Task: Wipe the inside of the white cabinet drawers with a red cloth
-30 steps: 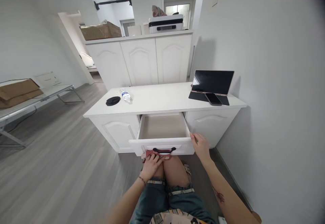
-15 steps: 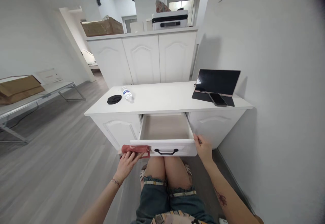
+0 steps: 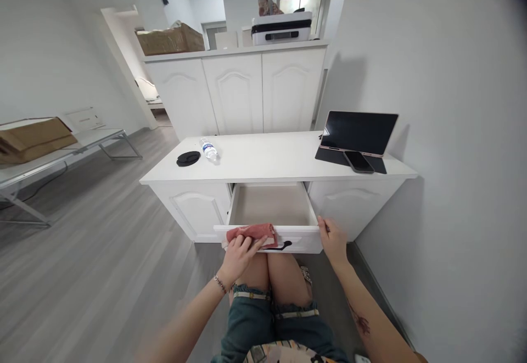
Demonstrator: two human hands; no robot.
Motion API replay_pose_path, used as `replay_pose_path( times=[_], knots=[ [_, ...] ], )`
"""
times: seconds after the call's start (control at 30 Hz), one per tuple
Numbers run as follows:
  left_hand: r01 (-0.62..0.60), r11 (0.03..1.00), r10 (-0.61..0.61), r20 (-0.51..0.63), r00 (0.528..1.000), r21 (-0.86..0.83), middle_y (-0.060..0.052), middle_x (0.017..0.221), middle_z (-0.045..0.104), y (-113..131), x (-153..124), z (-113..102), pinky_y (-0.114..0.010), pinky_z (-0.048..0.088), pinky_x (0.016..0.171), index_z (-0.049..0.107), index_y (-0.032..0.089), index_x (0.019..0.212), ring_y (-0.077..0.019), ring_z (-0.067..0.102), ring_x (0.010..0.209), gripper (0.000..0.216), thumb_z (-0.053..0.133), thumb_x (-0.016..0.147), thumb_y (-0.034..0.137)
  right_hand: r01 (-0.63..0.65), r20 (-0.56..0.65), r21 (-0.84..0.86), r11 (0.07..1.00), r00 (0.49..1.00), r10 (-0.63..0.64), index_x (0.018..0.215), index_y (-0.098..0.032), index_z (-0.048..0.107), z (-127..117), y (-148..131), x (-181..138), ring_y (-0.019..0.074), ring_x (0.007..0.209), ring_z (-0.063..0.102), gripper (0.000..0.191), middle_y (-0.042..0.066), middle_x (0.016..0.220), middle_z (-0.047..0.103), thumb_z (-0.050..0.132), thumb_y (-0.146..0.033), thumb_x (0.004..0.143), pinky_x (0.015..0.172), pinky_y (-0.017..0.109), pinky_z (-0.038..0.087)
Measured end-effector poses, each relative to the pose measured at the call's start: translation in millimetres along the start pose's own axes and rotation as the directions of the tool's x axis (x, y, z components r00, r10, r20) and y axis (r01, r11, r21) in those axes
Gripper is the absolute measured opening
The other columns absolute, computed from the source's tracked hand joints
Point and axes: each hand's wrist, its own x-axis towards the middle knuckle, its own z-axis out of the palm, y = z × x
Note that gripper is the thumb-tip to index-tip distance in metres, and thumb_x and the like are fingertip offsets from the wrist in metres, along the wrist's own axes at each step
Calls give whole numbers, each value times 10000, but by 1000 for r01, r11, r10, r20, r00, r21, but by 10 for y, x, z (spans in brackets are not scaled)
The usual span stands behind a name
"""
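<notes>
A white drawer [image 3: 304, 239] stands pulled out of the low white cabinet, and its inside shows nothing in it. My left hand [image 3: 237, 255] presses a red cloth [image 3: 252, 234] against the top edge of the drawer front, just left of the black handle [image 3: 288, 245]. The fingers are closed over the cloth. My right hand [image 3: 332, 238] grips the drawer's right front corner, fingers curled on the edge. My knees are directly below the drawer.
On the cabinet top [image 3: 267, 160] lie a water bottle [image 3: 209, 149], a black round lid [image 3: 188, 158], a tablet [image 3: 359, 132] on its stand and a phone [image 3: 358, 161]. A wall runs close on the right. A folding table [image 3: 61, 151] with cardboard stands left.
My left hand carried the red cloth from the drawer front's left end up and rightward onto its top edge by the handle. My right hand stayed on the right corner.
</notes>
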Motion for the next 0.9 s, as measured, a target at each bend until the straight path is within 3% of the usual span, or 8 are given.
replay_pose_path(
  times=[0.37,0.5,0.57,0.6,0.67,0.73,0.77,0.9],
  knots=[
    [-117,978,127,52,990,-174,-55,966,541,701,594,-150,-337,456,736,283,339,1520,-221,478,894,618,440,945,178,13,-5,-18,1000,1000,-13,595,-250,384,6,6,-6,158,554,399,497,-9,562,446,320,-568,971,574,310,293],
    [29,895,-4,57,998,-446,-59,988,582,815,665,-236,-383,482,831,352,372,1491,-234,508,948,642,468,908,129,39,41,-14,999,998,-39,612,-229,463,-45,7,23,154,562,440,494,-4,578,497,336,-529,984,570,297,333],
    [189,692,-179,87,980,-697,-74,1098,610,823,614,-311,-428,462,938,420,357,1463,-252,517,1058,686,519,840,87,98,24,-3,995,995,-98,697,-206,561,-89,7,-3,178,665,534,441,33,676,596,363,-467,993,637,307,407],
    [262,506,-275,134,952,-822,-78,1178,615,817,558,-354,-432,444,983,453,343,1446,-258,518,1113,713,547,794,72,128,-19,-5,992,992,-128,781,-193,610,-108,5,-44,199,763,579,387,63,775,647,388,-429,993,706,328,445],
    [345,-20,-416,322,850,-938,-71,1302,609,793,374,-431,-391,442,1001,509,309,1413,-255,545,1153,754,596,702,75,165,-153,-25,986,974,-167,977,-174,646,-120,-9,-197,240,970,600,260,118,986,676,458,-353,976,854,392,474],
    [311,-575,-407,594,693,-757,-58,1216,681,769,96,-477,-342,496,895,586,279,1343,-233,634,1012,721,624,642,114,168,-250,-34,985,953,-171,1070,-172,631,-72,-41,-443,254,1029,599,202,133,1041,664,518,-286,948,896,422,488],
    [266,-752,-344,703,622,-603,-50,1118,722,761,-70,-485,-334,510,843,636,263,1280,-227,663,923,707,650,588,116,186,-226,-5,982,957,-183,1083,-177,623,-21,-64,-586,247,1006,613,191,126,1024,664,522,-259,943,878,414,507],
    [38,-975,-181,888,423,-217,-47,930,768,779,-758,-439,-404,519,854,747,230,1008,-300,699,925,499,727,511,182,254,180,125,959,945,-273,1171,-239,607,315,-202,-1098,218,1047,650,246,92,1137,671,507,-278,949,850,348,563]
  ],
)
